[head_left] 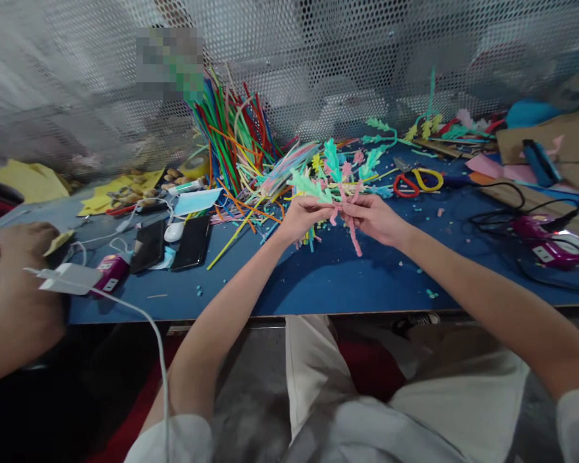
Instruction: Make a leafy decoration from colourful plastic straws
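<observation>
You are holding one pipe-cleaner bouquet above the blue counter, between both of your hands. Your left hand is closing its fingers around the bunched stems from the left, and your right hand is pinching the same bundle from the right, with one pink strand dangling below it. I judge the thing to be very light, soft and fuzzy on the outside with thin wire inside, so it is likely bending wherever you press and keeping that bend. The leafy teal and pink tips look easy to crush; the gathered stems at the base seem the safest place to grip.

To your left, another person's hand is resting on the counter edge beside one white charger. Two dark phones are lying side by side there, with one white mouse between them.

Farther back, one pair of scissors with red and yellow handles is lying to the right of the bouquet. A loose pile of coloured stems is leaning against the mesh wall, too many to count.
</observation>
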Demonstrator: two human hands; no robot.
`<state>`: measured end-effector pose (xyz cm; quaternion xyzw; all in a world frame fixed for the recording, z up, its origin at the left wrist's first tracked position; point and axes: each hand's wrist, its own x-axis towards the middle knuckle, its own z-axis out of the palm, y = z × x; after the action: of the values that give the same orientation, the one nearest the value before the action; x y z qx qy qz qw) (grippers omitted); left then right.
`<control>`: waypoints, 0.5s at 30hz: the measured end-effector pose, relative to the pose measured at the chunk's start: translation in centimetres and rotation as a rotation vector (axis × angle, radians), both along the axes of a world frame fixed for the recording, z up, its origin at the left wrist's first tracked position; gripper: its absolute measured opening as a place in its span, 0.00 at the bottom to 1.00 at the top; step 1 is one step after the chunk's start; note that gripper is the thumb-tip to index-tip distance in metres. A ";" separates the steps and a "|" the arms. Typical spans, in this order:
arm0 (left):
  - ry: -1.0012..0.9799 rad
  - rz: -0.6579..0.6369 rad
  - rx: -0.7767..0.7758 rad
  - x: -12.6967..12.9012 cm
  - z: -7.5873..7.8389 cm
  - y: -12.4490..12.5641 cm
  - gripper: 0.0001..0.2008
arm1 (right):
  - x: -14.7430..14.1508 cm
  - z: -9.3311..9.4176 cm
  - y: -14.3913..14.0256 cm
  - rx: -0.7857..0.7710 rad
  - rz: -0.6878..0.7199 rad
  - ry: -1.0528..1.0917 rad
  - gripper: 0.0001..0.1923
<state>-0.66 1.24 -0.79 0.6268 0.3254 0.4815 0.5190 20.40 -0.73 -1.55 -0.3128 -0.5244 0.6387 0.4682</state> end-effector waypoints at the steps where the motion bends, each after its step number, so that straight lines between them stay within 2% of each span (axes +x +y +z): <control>1: 0.001 -0.014 0.006 0.0 0.1 -0.1 0.22 | 0.0 0.0 0.0 -0.027 0.013 0.004 0.26; 3: -0.003 -0.020 0.021 0.0 0.0 -0.2 0.23 | 0.0 0.1 0.0 -0.047 0.023 0.001 0.26; 6: -0.006 0.045 0.050 0.2 -0.2 -0.4 0.22 | -0.1 0.1 0.0 0.022 -0.028 -0.022 0.25; 11: -0.083 0.211 0.073 1.3 -0.9 -0.9 0.23 | -0.3 0.1 -0.6 0.373 -0.300 -0.153 0.20; 15: -0.139 0.232 0.083 2.4 -1.2 -1.5 0.24 | -0.5 0.2 -1.8 0.617 -0.476 -0.333 0.20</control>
<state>1.73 -0.28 -2.00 0.5711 0.3386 0.5936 0.4547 19.90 -2.56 -1.39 -0.3691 -0.6727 0.2666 0.5832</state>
